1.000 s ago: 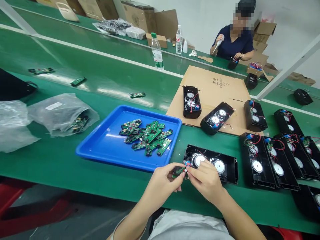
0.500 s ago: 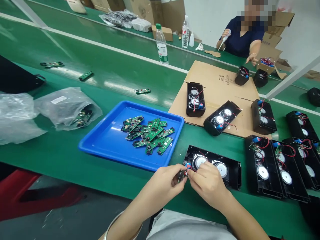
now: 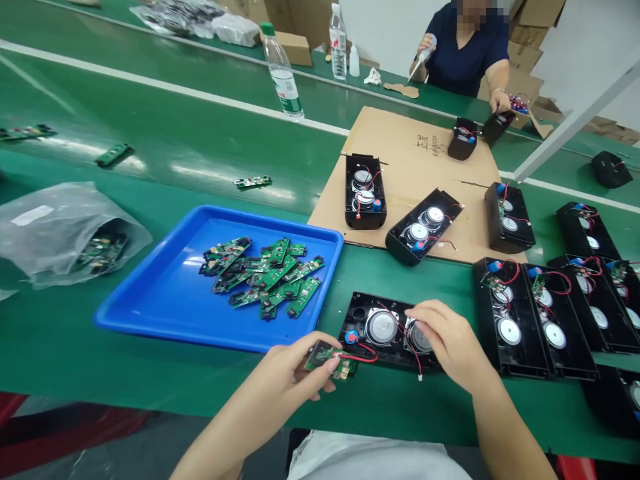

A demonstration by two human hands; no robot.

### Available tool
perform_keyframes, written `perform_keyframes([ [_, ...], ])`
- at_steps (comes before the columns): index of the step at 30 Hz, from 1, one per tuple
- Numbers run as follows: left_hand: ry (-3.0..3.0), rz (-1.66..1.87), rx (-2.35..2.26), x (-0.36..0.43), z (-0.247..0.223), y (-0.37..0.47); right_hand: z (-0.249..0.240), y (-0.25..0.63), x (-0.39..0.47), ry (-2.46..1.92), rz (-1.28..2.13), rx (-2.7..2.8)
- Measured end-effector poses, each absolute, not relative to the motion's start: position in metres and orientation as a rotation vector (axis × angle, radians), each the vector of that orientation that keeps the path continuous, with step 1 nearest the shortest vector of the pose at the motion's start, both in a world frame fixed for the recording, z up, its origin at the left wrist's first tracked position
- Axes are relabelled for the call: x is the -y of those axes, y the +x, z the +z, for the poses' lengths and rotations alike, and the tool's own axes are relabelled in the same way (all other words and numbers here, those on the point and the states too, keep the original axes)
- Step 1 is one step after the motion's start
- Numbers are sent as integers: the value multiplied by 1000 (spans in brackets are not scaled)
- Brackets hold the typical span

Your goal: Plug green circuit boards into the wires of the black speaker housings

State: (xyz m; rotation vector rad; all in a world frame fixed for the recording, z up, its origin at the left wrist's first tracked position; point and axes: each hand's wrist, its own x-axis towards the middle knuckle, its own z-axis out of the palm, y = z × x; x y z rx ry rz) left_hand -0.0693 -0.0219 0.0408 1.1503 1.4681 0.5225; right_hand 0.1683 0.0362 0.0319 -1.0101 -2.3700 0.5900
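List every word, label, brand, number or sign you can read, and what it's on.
"正发", as it appears: cardboard sheet; smaller marks beside it unreadable.
Green-capped bottle: label too blurred to read.
Red-marked bottle: label too small to read.
White sticker on plastic bag: nothing legible.
Circuit boards: any markings too small.

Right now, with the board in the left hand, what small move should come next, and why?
Probably bring the right hand, which seems to hold nothing, down to the loose white plug: it lies free by the near edge of the black housing, while the left hand holds the circuit board, a red wire already running to it.
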Motion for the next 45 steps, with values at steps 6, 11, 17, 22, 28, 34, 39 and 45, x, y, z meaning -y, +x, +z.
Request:
perform_keyframes([
  [6, 836, 627, -1286, 24, 33, -55, 17, 203, -30, -1052, 694, 2744],
  [11, 764, 670, -1224, 24, 21, -28, 7, 191, -28, -861, 821, 2567],
  [17, 955, 718, -1423, 21, 15, -7, -5, 174, -23, -874, 892, 2271],
  [22, 1204, 594, -1558, 20, 13, -5, -3, 168, -22, -961, 1052, 2152],
  [28, 1259, 655, -1563, 18, 15, -4, -9, 165, -21, -1106, 739, 2114],
  [34, 1408, 677, -1702, 16, 18, -3, -17, 162, -21, -1167, 135, 2345],
  [39, 1436, 713, -1646, 15, 16, -4, -13, 159, -24, -1056, 224, 2516],
  [45, 1508, 680, -1592, 13, 13, -4, -12, 154, -23, -988, 39, 2589],
])
